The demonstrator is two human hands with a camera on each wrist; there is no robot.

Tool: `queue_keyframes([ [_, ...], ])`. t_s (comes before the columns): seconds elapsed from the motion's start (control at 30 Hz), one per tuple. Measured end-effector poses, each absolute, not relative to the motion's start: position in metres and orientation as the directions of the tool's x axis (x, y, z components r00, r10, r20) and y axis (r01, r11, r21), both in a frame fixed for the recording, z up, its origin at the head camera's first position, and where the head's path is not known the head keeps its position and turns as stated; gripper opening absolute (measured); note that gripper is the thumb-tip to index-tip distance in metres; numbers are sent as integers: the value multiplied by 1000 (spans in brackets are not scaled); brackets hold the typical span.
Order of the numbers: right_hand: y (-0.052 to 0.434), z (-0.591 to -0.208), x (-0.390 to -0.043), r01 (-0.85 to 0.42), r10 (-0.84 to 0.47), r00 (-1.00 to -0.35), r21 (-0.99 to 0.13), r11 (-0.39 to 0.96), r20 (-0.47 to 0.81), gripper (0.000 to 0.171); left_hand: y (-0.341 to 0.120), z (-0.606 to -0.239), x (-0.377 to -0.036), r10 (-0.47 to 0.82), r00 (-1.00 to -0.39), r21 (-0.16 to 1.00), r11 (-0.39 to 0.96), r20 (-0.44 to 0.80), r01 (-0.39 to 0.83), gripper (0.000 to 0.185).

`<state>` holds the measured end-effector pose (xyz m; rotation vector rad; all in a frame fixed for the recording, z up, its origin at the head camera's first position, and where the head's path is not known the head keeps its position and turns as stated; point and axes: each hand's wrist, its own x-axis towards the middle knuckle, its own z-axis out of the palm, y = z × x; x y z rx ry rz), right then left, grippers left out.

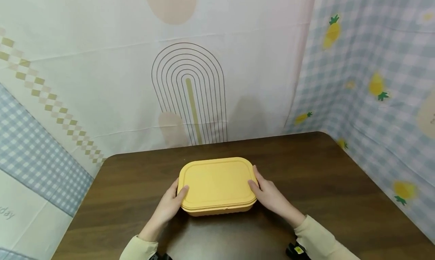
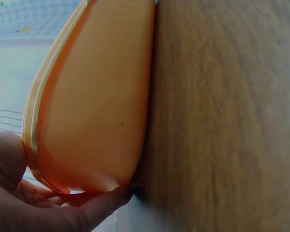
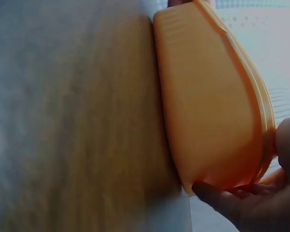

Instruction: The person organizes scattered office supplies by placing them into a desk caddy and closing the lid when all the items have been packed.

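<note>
A yellow rectangular plastic box with rounded corners and a fitted lid sits on the dark wooden table, near its middle. My left hand grips the box's left end, thumb over the lid's rim and fingers against the side wall. At the opposite end my right hand holds it the same way, its thumb on the lid's edge. Both wrist views show the box's side wall close up, with its base at the tabletop. What the box contains is hidden by the lid.
The brown wooden table has rounded far corners. Behind it hangs a pale printed cloth, and a blue checked cloth with pineapples hangs along the right side.
</note>
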<state>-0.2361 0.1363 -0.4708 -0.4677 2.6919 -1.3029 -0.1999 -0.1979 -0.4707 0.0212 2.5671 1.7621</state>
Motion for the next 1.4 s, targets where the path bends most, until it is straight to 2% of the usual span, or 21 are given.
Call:
queue_keyframes([
  [0.23, 131, -466, -245, -222, -357, -934, -812, 540, 17, 69, -202, -464, -214, 59, -998, 931, 363, 21, 41, 65],
  [0.4, 129, -469, -245, -182, -375, -927, -836, 518, -30, 69, -205, -464, -215, 83, -997, 933, 359, -7, 23, 69],
  [0.7, 131, -469, -250, -174, -376, -926, -850, 497, -30, 69, -206, -461, -222, 129, -988, 939, 343, -84, -35, 87],
  [0.93, 130, -473, -241, -157, -390, -920, -872, 465, -43, 71, -209, -463, -213, 168, -979, 935, 350, -115, -50, 97],
  [1.17, 130, -476, -226, -124, -370, -927, -880, 458, -63, 71, -206, -468, -194, 152, -978, 913, 401, -141, -69, 101],
  [1.4, 130, -473, -223, -145, -349, -936, -849, 508, -49, 73, -207, -466, -191, 130, -984, 878, 476, -122, -46, 106],
])
